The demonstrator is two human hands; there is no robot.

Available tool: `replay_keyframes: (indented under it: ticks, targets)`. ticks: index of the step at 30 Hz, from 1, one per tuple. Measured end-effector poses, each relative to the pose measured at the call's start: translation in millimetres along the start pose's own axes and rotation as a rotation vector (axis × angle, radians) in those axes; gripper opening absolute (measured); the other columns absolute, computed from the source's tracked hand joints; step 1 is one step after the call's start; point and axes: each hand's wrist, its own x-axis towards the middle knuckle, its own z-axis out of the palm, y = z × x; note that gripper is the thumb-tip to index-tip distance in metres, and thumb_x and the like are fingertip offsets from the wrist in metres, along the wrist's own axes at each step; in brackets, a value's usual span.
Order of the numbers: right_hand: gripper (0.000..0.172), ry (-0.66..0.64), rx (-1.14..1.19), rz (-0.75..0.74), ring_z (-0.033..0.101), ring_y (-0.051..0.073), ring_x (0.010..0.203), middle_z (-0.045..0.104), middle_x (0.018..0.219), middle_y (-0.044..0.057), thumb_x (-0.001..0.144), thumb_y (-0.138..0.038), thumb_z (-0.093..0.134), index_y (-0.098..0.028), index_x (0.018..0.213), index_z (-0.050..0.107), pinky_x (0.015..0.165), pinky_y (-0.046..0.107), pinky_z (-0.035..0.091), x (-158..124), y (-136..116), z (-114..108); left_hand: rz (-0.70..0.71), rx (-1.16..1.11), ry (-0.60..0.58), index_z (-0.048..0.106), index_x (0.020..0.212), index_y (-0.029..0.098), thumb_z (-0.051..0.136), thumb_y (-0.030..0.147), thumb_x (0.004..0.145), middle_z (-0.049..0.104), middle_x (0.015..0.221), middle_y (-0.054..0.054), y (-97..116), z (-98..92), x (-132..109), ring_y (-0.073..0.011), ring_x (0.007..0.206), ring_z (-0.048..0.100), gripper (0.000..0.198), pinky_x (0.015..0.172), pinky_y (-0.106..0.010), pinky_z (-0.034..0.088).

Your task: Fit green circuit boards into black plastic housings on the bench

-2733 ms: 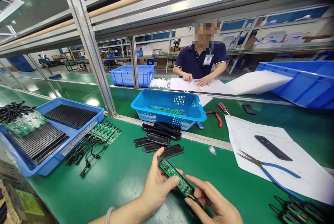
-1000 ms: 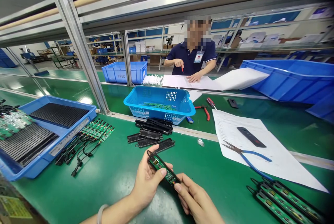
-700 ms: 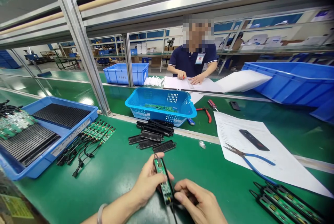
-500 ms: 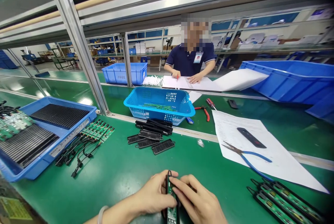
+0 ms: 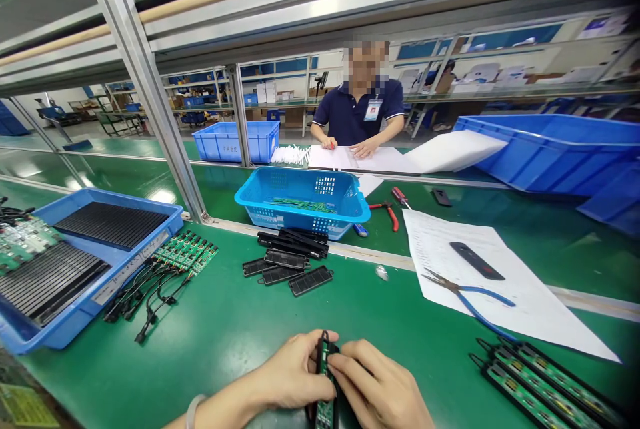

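Circuit board (image 5: 326, 382) in its black case pinched between my left hand (image 5: 290, 375) and right hand (image 5: 380, 392), fingers closed around it, lower end cut off by frame edge, far tip showing.

Writing shows in several places — none of it can be read.

The white printed paper sheet (image 5: 480, 282) on the green bench carries rows of fine print, too small to make out. The white strip label (image 5: 131, 267) on the blue plastic tray's rim has handwritten marks, blurred. The far blue crate (image 5: 235, 141) bears faint characters, and the co-worker's white chest badge (image 5: 371, 109) is illegible.
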Motion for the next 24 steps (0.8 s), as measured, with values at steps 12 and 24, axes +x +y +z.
replay_keyframes:
  ticks: [12, 24]
  targets:
    - [0.019, -0.077, -0.283, 0.695, 0.060, 0.023, 0.065, 0.059, 0.074, 0.009, 0.083, -0.019, 0.046, -0.016, 0.069, 0.059, 0.057, 0.032, 0.042, 55, 134, -34, 0.008, -0.255, 0.200, 0.043, 0.105, 0.020, 0.073, 0.033, 0.058, 0.059, 0.083, -0.001, 18, -10.9, -3, -0.0120, 0.059, 0.055, 0.057, 0.049, -0.024, 0.046]
    - [0.027, -0.183, 0.056, 0.344, 0.064, 0.016, 0.078, 0.061, 0.095, 0.004, 0.090, -0.038, 0.052, -0.022, 0.111, 0.054, 0.062, 0.022, 0.053, 23, 21, -7, 0.191, -0.191, 0.322, 0.050, 0.090, 0.014, 0.059, 0.054, 0.073, 0.061, 0.066, -0.002, 16, -9.5, 2, -0.0115, 0.055, 0.056, 0.043, 0.051, -0.022, 0.045]
